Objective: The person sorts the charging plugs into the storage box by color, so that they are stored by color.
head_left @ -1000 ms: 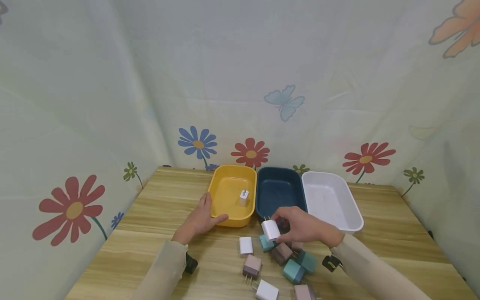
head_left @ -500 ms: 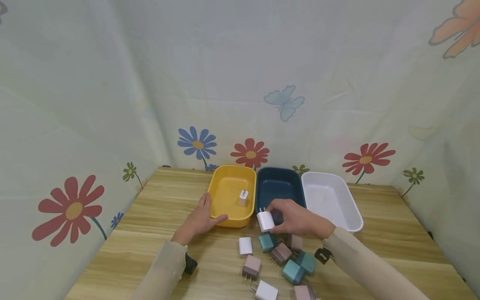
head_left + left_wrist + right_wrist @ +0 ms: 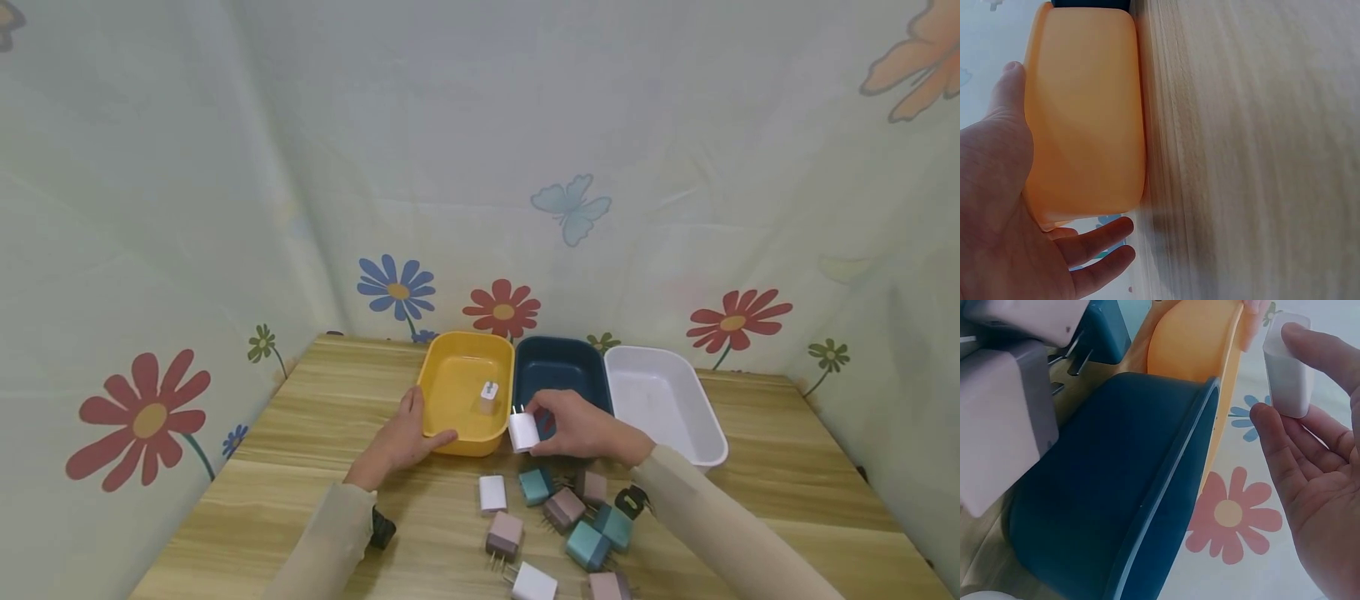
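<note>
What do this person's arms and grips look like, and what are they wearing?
The long, plain, pale beige cloth left sleeve matches the right sleeve. A small black gadget sits at the left wrist, and another black gadget at the right. The left grip and right grip wear no gloves.

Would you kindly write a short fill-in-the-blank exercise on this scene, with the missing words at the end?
The right hand holds a plug whose colour is ____.
The left hand touches the ____ tray.
In the head view, the white tray stands at the ____ end of the row of three.
The number of plugs inside the tray at the left hand is ____.
Missing words: white; yellow; right; one.
</note>
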A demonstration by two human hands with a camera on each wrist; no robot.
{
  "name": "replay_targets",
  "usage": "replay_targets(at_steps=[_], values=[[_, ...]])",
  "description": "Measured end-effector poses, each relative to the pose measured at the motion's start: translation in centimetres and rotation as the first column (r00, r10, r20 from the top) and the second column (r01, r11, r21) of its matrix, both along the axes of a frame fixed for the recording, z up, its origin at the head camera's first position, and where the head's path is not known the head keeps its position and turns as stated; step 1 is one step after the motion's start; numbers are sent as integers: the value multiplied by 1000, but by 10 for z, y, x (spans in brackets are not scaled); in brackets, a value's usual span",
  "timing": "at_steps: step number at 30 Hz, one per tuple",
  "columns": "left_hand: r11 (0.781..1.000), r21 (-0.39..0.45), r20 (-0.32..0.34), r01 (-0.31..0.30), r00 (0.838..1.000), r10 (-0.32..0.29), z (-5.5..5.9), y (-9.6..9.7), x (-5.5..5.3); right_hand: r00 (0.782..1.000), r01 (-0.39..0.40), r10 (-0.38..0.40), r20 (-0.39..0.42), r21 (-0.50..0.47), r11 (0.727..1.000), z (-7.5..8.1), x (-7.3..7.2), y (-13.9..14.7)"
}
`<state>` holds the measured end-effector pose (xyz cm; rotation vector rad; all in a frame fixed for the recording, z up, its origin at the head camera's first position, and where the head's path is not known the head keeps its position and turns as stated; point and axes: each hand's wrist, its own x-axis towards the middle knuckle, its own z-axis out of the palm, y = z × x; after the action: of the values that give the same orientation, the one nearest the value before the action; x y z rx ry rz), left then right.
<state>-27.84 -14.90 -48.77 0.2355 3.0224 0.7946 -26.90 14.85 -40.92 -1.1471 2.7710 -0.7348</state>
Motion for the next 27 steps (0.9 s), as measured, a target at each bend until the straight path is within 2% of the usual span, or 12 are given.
replay_targets(at_steps=[6, 15, 27], values=[[1000, 1, 0, -2, 1000, 2, -2, 0, -2, 999, 2, -3, -41, -33, 999, -4, -9, -5], [1000, -4, -2, -3, 1000, 3, -3, 1, -3, 997, 66, -65, 30, -51, 996, -5, -19, -15], [1000, 6, -5, -5, 1000, 5, -4, 1, -3, 994, 97, -94, 53, -50, 994, -13, -29, -25]])
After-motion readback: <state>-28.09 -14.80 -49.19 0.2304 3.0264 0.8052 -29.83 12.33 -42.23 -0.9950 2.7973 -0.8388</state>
